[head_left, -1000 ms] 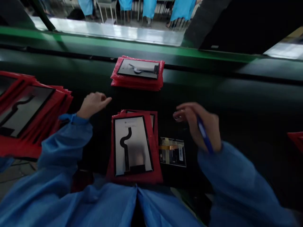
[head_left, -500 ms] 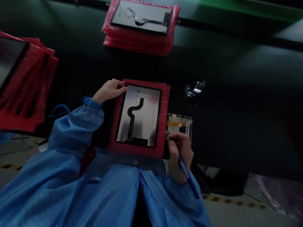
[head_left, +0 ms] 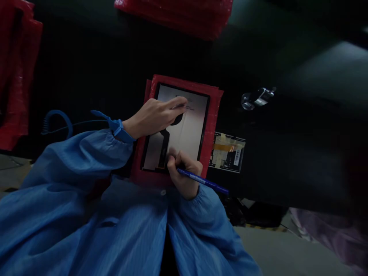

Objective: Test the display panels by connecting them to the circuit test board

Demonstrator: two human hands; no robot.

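A tablet-sized display panel (head_left: 184,132) with a black border and a dark S-shaped flex cable lies face up in a red bubble-wrap sleeve (head_left: 213,115). My left hand (head_left: 155,117) rests across the panel's upper half, its fingers on the glass, holding nothing. My right hand (head_left: 184,174) grips a blue marker pen (head_left: 202,180) and sits on the panel's lower edge. The hands hide the middle of the cable. The pen's tip is hidden by my right hand.
A small circuit board (head_left: 228,152) with amber tape and a barcode label lies right of the sleeve. A clear round object (head_left: 254,99) sits further right on the black bench (head_left: 287,172). Red-wrapped stacks (head_left: 17,76) lie at left and top, near a blue coiled cord (head_left: 56,122).
The view has tilted down and the stacks have slid up the frame. My left hand has moved from the sleeve's corner onto the panel. My right hand has brought the pen to the panel's lower edge.
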